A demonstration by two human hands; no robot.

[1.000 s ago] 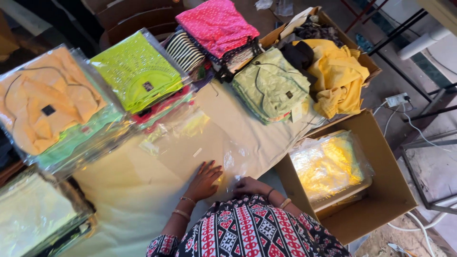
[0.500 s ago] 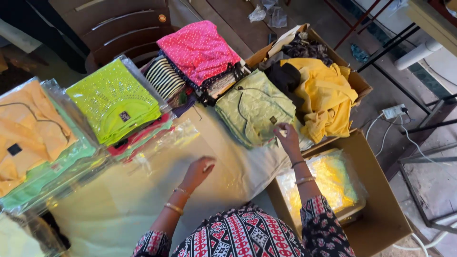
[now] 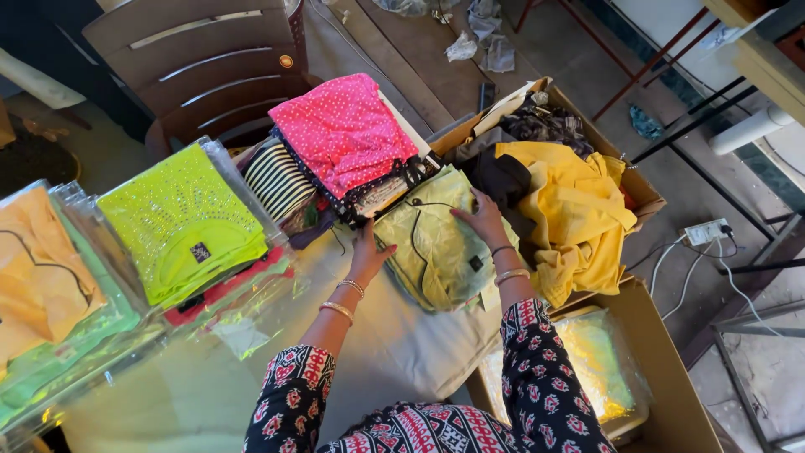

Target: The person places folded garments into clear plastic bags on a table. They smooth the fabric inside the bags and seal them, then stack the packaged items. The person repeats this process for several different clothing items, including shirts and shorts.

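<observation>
A folded pale green garment (image 3: 436, 247) lies on the white-covered table, on top of a small stack. My left hand (image 3: 369, 252) rests against its left edge, fingers spread. My right hand (image 3: 485, 220) lies flat on its upper right corner, next to a yellow garment (image 3: 579, 214). Neither hand has lifted anything. Both wrists wear bangles.
A pink dotted garment (image 3: 344, 130) tops a pile behind. Bagged lime green (image 3: 180, 222) and orange (image 3: 38, 277) garments lie left. An empty clear bag (image 3: 243, 331) lies on the table. One cardboard box (image 3: 587, 134) holds loose clothes; another (image 3: 662, 377) holds bagged yellow ones.
Both hands left the clear bag near me and reached forward to the pale green folded garment. The view shifted forward and left with them.
</observation>
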